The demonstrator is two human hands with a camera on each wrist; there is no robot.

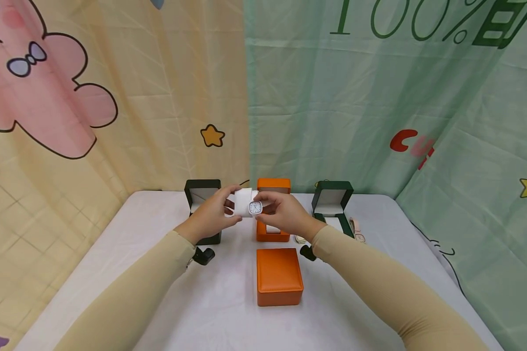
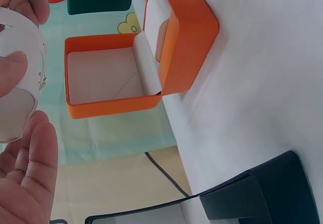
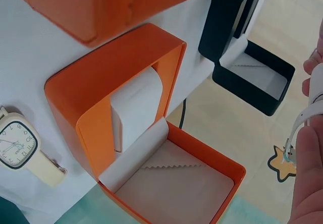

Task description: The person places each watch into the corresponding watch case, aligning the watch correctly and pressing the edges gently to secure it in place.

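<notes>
The left arm [image 1: 131, 287] and the right arm [image 1: 377, 282], both in long beige sleeves [image 1: 162, 261], reach forward over the table [image 1: 211, 292] and slant inward, toward the middle of its far edge. There the left hand [image 1: 212, 214] and the right hand [image 1: 285, 212] are lifted, near and facing each other. In each, the thumb is lower, the fingers [image 1: 233, 189] higher, bent into a grip. The right sleeve is creased toward the elbow.

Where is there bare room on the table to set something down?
Bare cloth lies in front of the closed orange box, left of the left green box, and right of the pink watch. It's crowded between the open orange box and right green box, where the cream watch lies. The sleeves hide some cloth.
</notes>
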